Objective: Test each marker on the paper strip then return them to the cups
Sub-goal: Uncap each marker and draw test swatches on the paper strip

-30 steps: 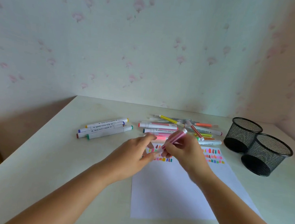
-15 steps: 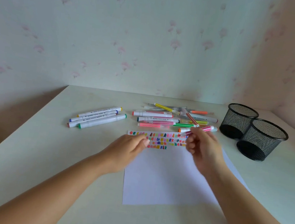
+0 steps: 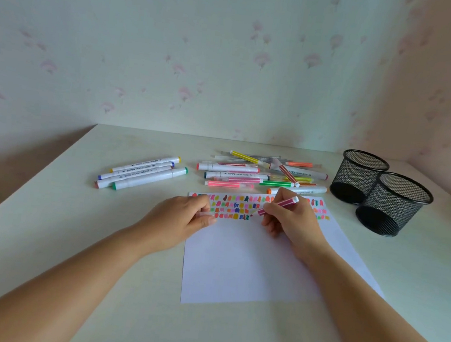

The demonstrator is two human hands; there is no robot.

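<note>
A white paper sheet point(image 3: 239, 262) lies on the table, its top band filled with rows of colour swatches point(image 3: 238, 206). My right hand point(image 3: 291, 220) grips a pink striped marker point(image 3: 279, 204), uncapped, with its tip down on the lowest swatch row. My left hand point(image 3: 182, 216) rests on the paper's left edge and pinches a pale cap point(image 3: 208, 215). A pile of mixed markers point(image 3: 263, 175) lies just beyond the paper. Several thick white markers point(image 3: 142, 172) lie to the left. Two black mesh cups point(image 3: 379, 191) stand at the right.
The white table point(image 3: 43, 234) meets a flowered wall at the back. Its left edge runs diagonally at the left side. Both mesh cups look empty from here. My forearms cross the near part of the table.
My hands have drawn apart after uncapping the pink marker. The right hand has turned it tip down onto the swatches, and the left has settled on the paper edge with the cap.
</note>
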